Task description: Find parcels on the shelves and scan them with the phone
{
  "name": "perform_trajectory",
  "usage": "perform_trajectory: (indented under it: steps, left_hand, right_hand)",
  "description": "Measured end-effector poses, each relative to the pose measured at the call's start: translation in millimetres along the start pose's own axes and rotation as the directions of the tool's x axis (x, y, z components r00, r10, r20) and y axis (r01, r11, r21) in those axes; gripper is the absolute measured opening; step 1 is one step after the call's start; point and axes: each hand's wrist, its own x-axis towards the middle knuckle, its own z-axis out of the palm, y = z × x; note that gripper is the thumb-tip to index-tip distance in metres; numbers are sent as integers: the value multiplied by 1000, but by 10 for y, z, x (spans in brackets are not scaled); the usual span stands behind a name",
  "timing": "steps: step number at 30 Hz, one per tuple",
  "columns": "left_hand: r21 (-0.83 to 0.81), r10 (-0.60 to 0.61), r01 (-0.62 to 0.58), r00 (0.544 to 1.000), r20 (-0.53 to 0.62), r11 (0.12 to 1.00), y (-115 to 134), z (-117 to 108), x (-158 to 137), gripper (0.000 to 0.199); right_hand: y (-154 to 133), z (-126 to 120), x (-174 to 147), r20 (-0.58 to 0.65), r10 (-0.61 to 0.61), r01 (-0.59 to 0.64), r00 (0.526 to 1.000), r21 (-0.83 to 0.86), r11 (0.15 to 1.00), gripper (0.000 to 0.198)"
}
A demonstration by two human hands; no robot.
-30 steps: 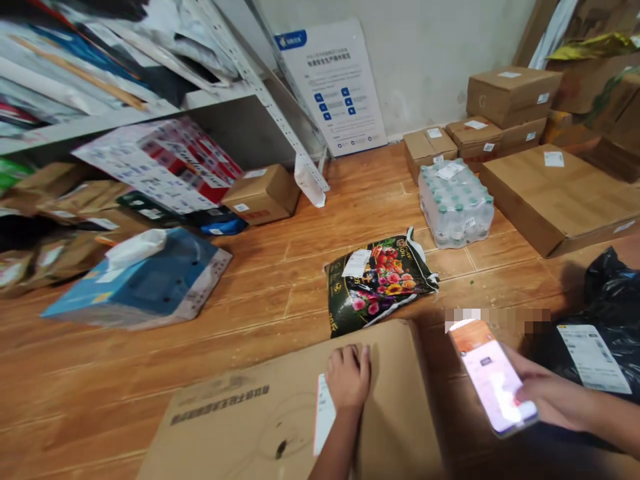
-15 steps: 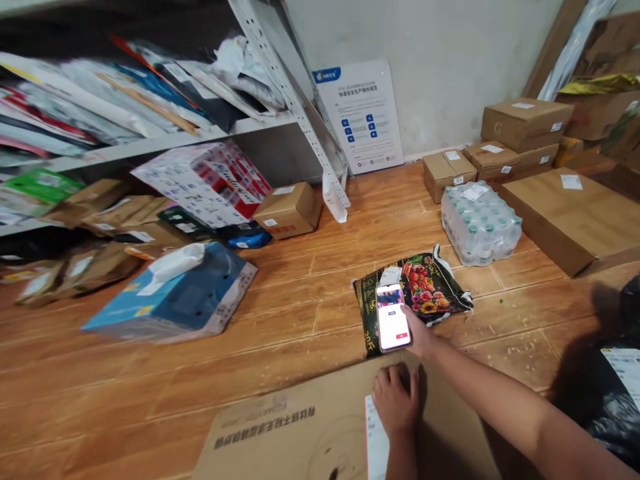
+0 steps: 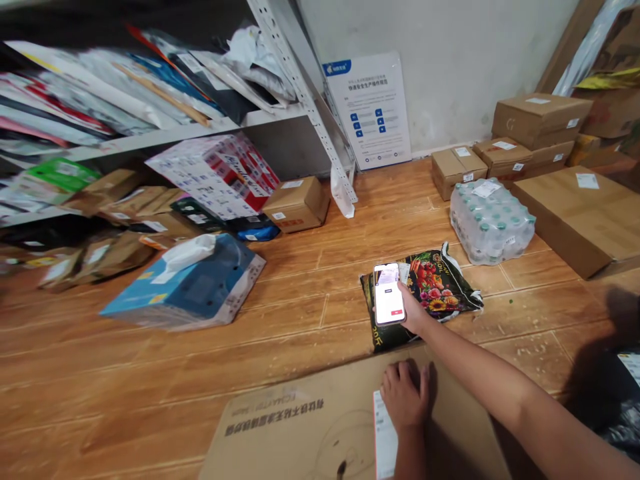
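My right hand (image 3: 414, 312) grips a smartphone (image 3: 389, 303) with its lit screen towards me, a white page with a red button. The phone is over a dark soil bag (image 3: 440, 287) printed with vegetables and flowers, partly covering the bag's white label. My left hand (image 3: 405, 397) rests on a large flat cardboard box (image 3: 280, 433), fingers down on its top and thumb apart, holding nothing. Beside that hand, a white shipping label (image 3: 384, 437) on the box is partly hidden by the wrist.
A shrink-wrapped bottle pack (image 3: 493, 223) stands beyond the bag, near cardboard boxes (image 3: 540, 120) at the right. A blue package (image 3: 185, 283) lies at left before a parcel shelf (image 3: 200, 137). A notice board (image 3: 370, 113) leans on the wall. Black plastic (image 3: 610, 413) is at lower right.
My right hand has moved the phone a little away from me and leftward, over the bag's label. My left hand stays on the box. The whole view has shifted slightly.
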Motion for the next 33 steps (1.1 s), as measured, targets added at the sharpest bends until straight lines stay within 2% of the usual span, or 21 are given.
perform_trajectory:
  steps: [4, 9, 14, 19, 23, 27, 33]
  left_hand:
    - [2, -7, 7, 1000, 13, 1000, 1, 5, -5, 35]
    - [33, 38, -36, 998, -60, 999, -47, 65, -9, 35]
    - [62, 38, -29, 988, -148, 998, -17, 82, -15, 28]
    - [62, 45, -34, 983, -178, 997, 0, 75, -9, 27]
    - [70, 85, -75, 983, -163, 995, -56, 101, -7, 30]
    - [73, 71, -63, 990, -125, 995, -94, 124, -4, 32]
    - [59, 57, -53, 995, -76, 997, -99, 145, 10, 36]
  right_hand:
    - [-13, -19, 4, -31, 20, -20, 999, 27, 999, 51]
    - [-44, -25, 9, -40, 35, -34, 999, 38, 999, 51]
    - [-49, -15, 2, -20, 35, -34, 999, 36, 999, 50]
    - [-85, 11, -69, 34, 19, -20, 999, 31, 999, 54]
    - [-202, 47, -316, 126, 6, -9, 992, 19, 1000, 70]
    - [-366, 86, -666, 228, 28, -24, 973, -18, 1000, 83]
    - [-472, 29, -1050, 296, 52, -27, 954, -90, 996, 94]
